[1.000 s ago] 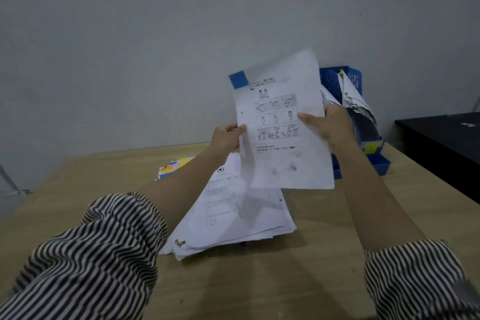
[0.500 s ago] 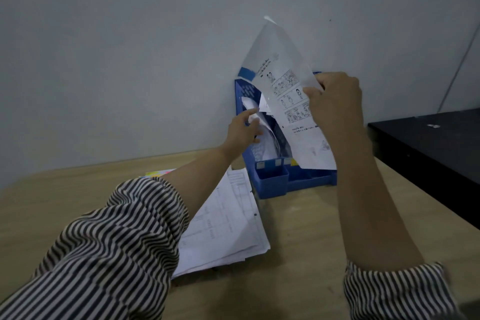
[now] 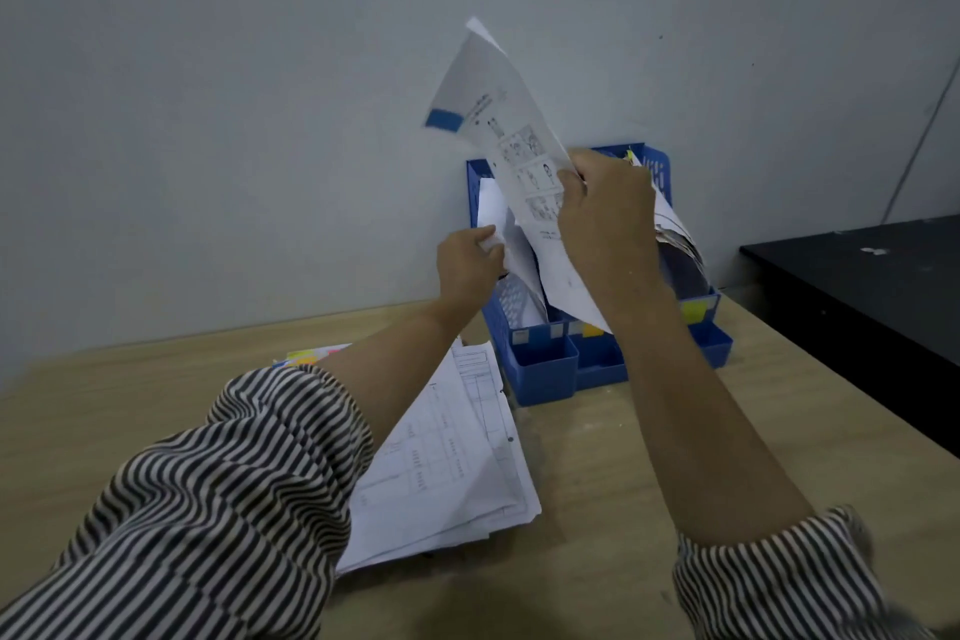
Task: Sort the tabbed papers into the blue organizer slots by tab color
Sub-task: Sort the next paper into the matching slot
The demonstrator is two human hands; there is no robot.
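Observation:
My right hand (image 3: 605, 218) grips a white sheet with cartoon panels and a blue tab (image 3: 444, 120), held tilted above the blue organizer (image 3: 545, 372) against the wall. The sheet's lower edge hangs over the organizer's left slots. My left hand (image 3: 467, 265) pinches the edge of papers (image 3: 493, 211) standing in the leftmost slot, pulling them to the left. More curled papers (image 3: 680, 237) fill the right slots. A stack of unsorted papers (image 3: 452, 463) lies on the wooden table (image 3: 597, 509) under my left forearm.
Coloured sticky tabs (image 3: 311, 354) peek out behind my left sleeve. A black surface (image 3: 872, 296) stands to the right of the table, close to the organizer. The grey wall rises directly behind the organizer.
My right hand has carried the blue-tabbed sheet from in front of me to above the organizer. My left hand let go of it and now holds papers in the left slot.

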